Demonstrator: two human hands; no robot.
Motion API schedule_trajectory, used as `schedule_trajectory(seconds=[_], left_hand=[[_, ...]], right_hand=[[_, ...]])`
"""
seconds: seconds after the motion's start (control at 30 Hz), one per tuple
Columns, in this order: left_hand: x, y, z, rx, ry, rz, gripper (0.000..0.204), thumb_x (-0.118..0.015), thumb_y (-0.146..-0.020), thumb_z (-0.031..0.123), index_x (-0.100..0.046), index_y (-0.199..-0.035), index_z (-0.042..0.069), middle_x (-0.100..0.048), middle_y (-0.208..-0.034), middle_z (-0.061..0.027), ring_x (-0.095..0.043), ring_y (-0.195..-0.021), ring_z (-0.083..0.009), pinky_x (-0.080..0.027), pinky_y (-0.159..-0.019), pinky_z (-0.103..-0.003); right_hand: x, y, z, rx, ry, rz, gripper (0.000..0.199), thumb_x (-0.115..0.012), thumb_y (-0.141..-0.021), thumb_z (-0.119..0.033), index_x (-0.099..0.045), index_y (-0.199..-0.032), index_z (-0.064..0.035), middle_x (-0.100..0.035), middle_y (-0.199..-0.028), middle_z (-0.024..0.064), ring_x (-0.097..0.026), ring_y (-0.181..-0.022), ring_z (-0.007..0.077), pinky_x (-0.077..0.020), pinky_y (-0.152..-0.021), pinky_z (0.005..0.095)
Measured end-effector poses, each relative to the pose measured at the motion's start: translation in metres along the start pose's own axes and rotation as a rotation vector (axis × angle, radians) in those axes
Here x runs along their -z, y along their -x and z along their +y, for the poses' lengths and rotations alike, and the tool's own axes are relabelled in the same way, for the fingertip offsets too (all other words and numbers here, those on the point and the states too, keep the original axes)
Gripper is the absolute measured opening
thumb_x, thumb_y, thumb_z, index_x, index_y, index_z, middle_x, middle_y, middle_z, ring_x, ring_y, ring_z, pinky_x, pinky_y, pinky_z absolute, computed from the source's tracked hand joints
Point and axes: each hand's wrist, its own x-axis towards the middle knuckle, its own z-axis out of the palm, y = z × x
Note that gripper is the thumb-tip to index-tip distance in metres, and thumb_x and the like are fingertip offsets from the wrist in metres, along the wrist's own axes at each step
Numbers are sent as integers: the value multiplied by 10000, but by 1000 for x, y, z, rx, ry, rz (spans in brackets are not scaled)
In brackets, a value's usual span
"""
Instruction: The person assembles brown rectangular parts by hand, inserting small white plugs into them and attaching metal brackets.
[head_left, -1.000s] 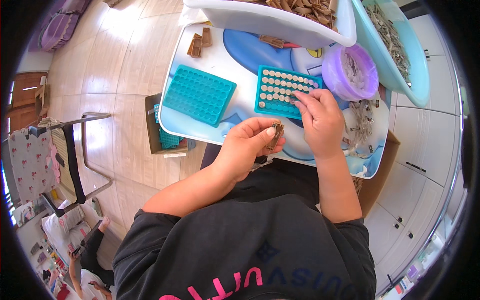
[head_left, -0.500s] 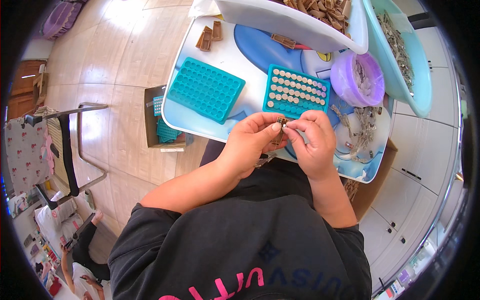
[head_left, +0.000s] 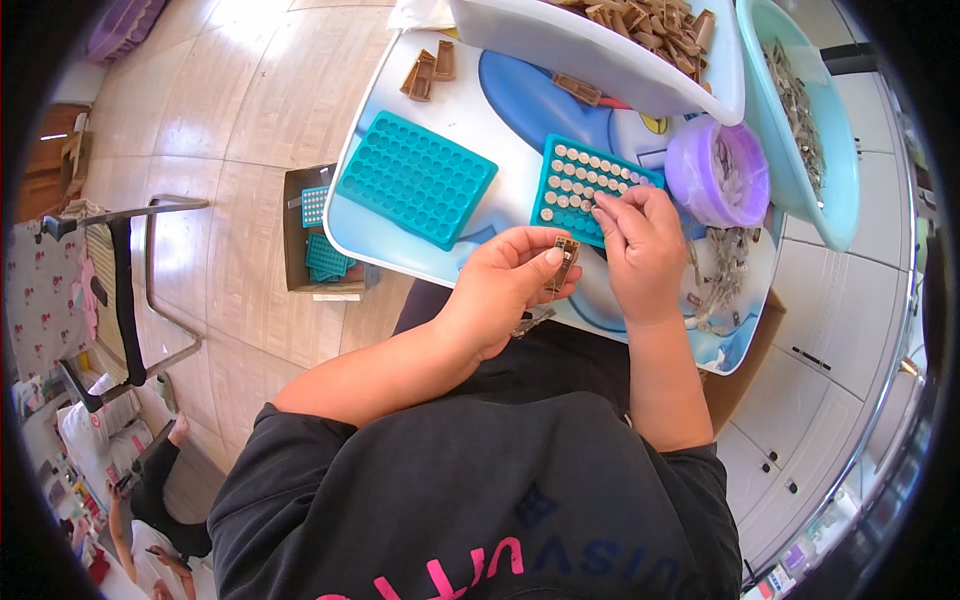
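Pinching a small brown plastic block [head_left: 565,262] in my left hand [head_left: 510,285], I reach my right hand [head_left: 640,245], fingers bunched, onto the nearly filled teal grid tray [head_left: 585,185] just ahead, while a second, empty teal grid tray [head_left: 415,178] waits left of it.

bare table [head_left: 505,120] between trays, purple bowl [head_left: 718,172] and white tub [head_left: 600,55] crowding the far right
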Motion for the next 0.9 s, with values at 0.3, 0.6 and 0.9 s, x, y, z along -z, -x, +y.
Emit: schedule_trajectory(seconds=[0.3,0.6,0.9], left_hand=[[-3,-2,1,14,-2,-12,213,-463,-941,79,-504,-1125,-20,-588,-1020,-93,-612,-914,-176,-520,-845,-350],[-2,-3,0,2,50,-20,194,-491,-928,74,-501,-1092,-29,-575,-996,-90,-601,-877,-167,-521,-820,-320],[-3,-2,2,13,-12,6,214,-477,-934,79,-512,-1122,-17,-601,-1000,-95,-621,-896,-189,-527,-825,-345]], right_hand=[[12,14,-21,-62,-275,-24,142,-723,-645,-6,-629,-750,-25,-553,-771,79,-553,-686,220,-440,-582,313],[12,15,-21,5,-321,-83,141,-705,-669,-7,-654,-799,-24,-550,-737,71,-542,-676,224,-432,-587,315],[-4,-3,-3,84,39,-6,159,-703,-659,-4,-658,-805,-49,-549,-765,66,-541,-687,236,-428,-585,331]])
